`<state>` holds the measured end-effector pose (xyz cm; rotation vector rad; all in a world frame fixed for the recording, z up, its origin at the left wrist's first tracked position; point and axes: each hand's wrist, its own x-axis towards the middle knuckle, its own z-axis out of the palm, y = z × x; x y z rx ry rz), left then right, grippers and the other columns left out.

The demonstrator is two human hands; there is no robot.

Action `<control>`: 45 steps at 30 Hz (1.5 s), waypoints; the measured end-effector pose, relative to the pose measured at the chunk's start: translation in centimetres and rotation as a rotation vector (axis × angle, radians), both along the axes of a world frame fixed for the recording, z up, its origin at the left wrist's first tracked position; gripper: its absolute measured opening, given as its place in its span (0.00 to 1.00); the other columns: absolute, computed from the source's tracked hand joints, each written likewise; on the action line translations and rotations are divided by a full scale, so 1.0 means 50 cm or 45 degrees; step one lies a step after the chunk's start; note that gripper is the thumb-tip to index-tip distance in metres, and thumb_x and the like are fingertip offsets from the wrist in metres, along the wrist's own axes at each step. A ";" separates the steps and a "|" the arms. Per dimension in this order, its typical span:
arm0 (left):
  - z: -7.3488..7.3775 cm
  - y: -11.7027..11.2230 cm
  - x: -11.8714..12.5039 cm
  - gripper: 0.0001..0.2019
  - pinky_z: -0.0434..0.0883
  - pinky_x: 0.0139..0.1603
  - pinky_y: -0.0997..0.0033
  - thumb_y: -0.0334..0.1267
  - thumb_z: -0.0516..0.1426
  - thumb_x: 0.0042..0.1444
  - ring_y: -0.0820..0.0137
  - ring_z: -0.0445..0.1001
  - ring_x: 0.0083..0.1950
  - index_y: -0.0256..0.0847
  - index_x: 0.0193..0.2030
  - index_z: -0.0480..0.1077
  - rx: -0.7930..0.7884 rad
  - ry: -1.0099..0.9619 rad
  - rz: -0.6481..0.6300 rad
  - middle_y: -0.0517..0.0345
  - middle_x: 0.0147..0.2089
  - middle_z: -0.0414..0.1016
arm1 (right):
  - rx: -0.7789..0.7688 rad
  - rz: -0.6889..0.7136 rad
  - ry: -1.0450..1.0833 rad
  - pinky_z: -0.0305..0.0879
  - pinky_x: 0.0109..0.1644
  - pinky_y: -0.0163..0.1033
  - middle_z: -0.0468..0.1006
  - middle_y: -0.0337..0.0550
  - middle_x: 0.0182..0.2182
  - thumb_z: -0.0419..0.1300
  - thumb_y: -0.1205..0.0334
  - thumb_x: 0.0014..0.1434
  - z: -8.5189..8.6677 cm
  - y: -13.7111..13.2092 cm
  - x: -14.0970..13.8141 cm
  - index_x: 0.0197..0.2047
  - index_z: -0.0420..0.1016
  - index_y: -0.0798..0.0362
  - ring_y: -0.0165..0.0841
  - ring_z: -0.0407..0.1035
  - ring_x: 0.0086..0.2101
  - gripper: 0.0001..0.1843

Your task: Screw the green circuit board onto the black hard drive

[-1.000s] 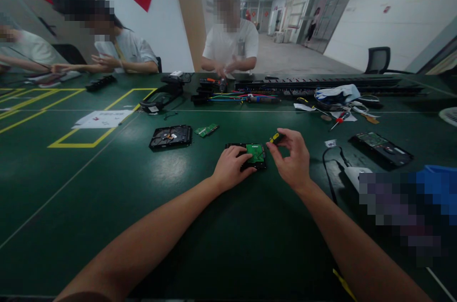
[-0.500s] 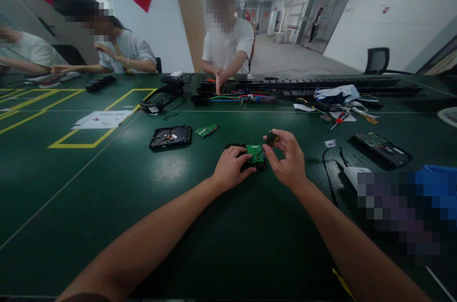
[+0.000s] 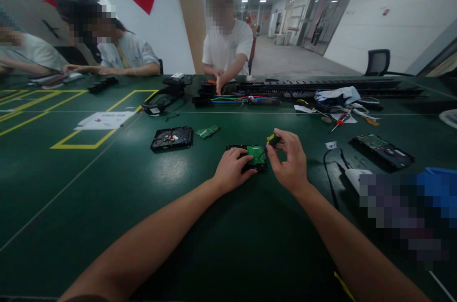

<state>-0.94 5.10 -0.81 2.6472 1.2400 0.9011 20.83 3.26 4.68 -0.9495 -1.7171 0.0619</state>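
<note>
A hard drive (image 3: 262, 166) lies on the green table in front of me, its green circuit board (image 3: 256, 153) facing up. My left hand (image 3: 233, 168) grips the drive, fingers across its left part and thumb along the near edge. Between the fingertips of my right hand (image 3: 291, 161) is the black-and-yellow handle of a screwdriver (image 3: 273, 139). The tool slants over the drive's right side, its shaft pointing down-left toward the board. Whether its tip sits on a screw is too small to tell.
Left of the drive lie a loose green circuit board (image 3: 207, 131) and another hard drive (image 3: 172, 138). A further drive (image 3: 382, 150) and a red-handled screwdriver (image 3: 341, 122) lie to the right. Across the table, a co-worker (image 3: 228, 49) stands behind cables and long black strips (image 3: 317, 87).
My right hand has turned the screwdriver handle slightly, so more yellow shows. My left hand stays on the hard drive. At the far left, a co-worker's raised hand has come down to the table.
</note>
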 end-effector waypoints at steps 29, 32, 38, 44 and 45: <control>0.001 -0.002 0.001 0.21 0.74 0.61 0.44 0.51 0.66 0.66 0.50 0.73 0.63 0.45 0.61 0.77 -0.003 0.017 0.011 0.45 0.61 0.76 | -0.024 0.062 -0.196 0.79 0.58 0.57 0.74 0.47 0.62 0.57 0.65 0.72 0.008 0.001 0.009 0.75 0.60 0.34 0.45 0.74 0.57 0.33; 0.001 -0.002 0.001 0.21 0.74 0.61 0.44 0.51 0.66 0.66 0.50 0.72 0.63 0.44 0.61 0.77 -0.007 0.015 0.010 0.45 0.61 0.75 | 0.018 -0.001 -0.157 0.81 0.50 0.53 0.75 0.48 0.57 0.62 0.62 0.70 0.007 -0.001 0.006 0.72 0.65 0.37 0.43 0.76 0.50 0.30; 0.004 -0.004 0.003 0.20 0.73 0.62 0.44 0.50 0.66 0.65 0.50 0.73 0.63 0.47 0.61 0.77 -0.010 0.006 0.010 0.46 0.60 0.76 | 0.025 -0.090 -0.129 0.81 0.50 0.54 0.80 0.45 0.52 0.66 0.60 0.69 -0.001 0.007 0.003 0.69 0.68 0.36 0.41 0.78 0.43 0.28; 0.004 -0.004 0.002 0.20 0.74 0.61 0.44 0.51 0.66 0.66 0.50 0.73 0.63 0.46 0.60 0.78 -0.004 0.012 0.016 0.46 0.60 0.76 | -0.042 0.013 -0.101 0.81 0.56 0.57 0.81 0.44 0.58 0.62 0.63 0.70 -0.003 0.026 -0.005 0.71 0.66 0.35 0.42 0.81 0.49 0.29; 0.004 -0.004 0.002 0.21 0.74 0.61 0.44 0.51 0.66 0.66 0.50 0.73 0.63 0.45 0.60 0.78 -0.002 0.012 0.015 0.46 0.60 0.76 | -0.050 0.037 -0.108 0.81 0.57 0.57 0.81 0.43 0.59 0.62 0.64 0.71 -0.003 0.028 -0.006 0.71 0.66 0.35 0.42 0.81 0.50 0.30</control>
